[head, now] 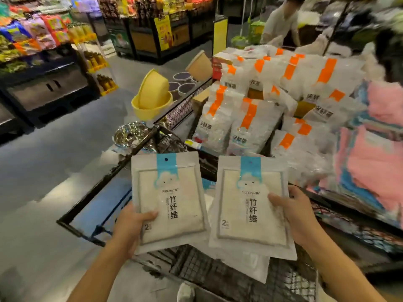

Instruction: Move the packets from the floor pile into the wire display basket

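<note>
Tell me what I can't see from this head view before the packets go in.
- Floor pile: out of frame.
- Wire display basket interior: hidden behind the left packet and right packet.
- Fingers of both hands: behind the packets.
- Right-side goods: blurred.

Left hand: gripped the left packet at its lower left edge, thumb on its face.
Right hand: gripped the right packet at its right edge.
Packets: side by side, above the black wire basket.
Behind: orange-striped bags, yellow basins.
</note>
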